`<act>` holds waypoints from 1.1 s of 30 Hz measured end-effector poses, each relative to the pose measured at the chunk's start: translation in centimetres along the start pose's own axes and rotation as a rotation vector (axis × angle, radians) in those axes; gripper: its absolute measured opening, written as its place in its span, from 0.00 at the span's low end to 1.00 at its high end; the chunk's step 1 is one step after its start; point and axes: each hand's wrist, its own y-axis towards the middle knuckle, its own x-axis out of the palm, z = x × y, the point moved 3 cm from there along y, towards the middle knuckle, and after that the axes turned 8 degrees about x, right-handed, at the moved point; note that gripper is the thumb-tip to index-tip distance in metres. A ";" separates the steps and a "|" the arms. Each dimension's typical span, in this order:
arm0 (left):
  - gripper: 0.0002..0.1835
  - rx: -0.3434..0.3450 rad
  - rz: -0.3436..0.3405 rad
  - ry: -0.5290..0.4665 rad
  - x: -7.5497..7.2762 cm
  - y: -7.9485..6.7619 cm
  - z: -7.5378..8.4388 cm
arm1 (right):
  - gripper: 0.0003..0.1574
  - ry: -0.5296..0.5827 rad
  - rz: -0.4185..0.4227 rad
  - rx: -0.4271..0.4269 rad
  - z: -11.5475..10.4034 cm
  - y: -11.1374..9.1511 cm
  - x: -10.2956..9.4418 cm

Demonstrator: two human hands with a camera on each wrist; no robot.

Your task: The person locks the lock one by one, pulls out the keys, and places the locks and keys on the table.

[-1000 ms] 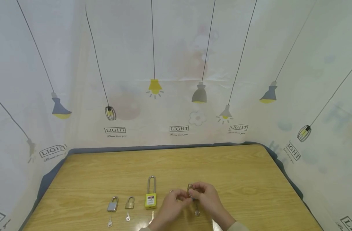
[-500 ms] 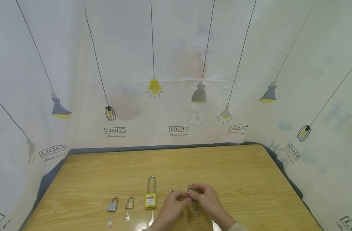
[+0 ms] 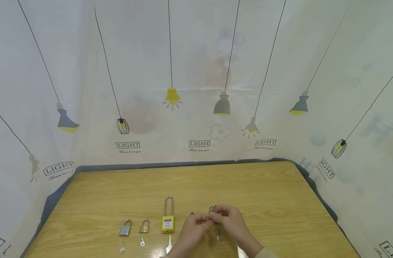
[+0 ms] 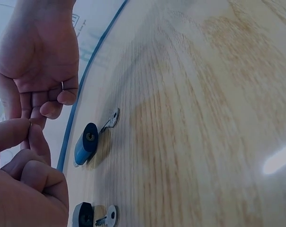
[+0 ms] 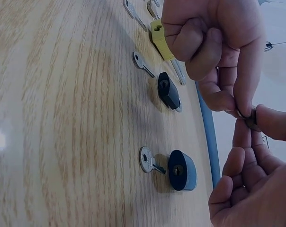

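Note:
My left hand [image 3: 194,231] and right hand [image 3: 232,221] meet fingertip to fingertip above the table, both pinching a small dark metal piece [image 5: 251,118]. Its kind I cannot tell, as fingers cover most of it. In the head view a metal loop [image 3: 212,208] shows at the right fingertips. In the right wrist view, the right thumb and fingers grip the piece from one side, while the left thumb and index finger pinch close beside it. Beyond the hands, a blue padlock [image 5: 183,171] stands on the table with a key [image 5: 147,160] lying in front of it.
A black padlock [image 5: 167,90] with its key [image 5: 140,62] stands near the blue one, partly behind the left hand. Farther left are a yellow long-shackle padlock [image 3: 167,224], a brass padlock [image 3: 144,226] and a silver padlock [image 3: 124,229], each with a key before it.
The hands stay joined and barely move; the right hand sits a touch lower. More of the key below the yellow padlock shows beside the left wrist.

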 end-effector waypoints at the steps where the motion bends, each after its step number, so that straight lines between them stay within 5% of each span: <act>1: 0.15 0.001 0.001 0.002 0.0 0.0 0.0 | 0.18 -0.003 0.004 0.002 0.0 0.0 0.0; 19: 0.16 -0.056 0.018 -0.004 -0.2 0.0 0.2 | 0.18 -0.012 0.064 0.022 -0.1 -0.1 0.1; 33: 0.15 -0.024 0.023 0.017 -0.2 0.0 0.0 | 0.21 -0.012 0.082 0.034 0.2 -0.1 0.3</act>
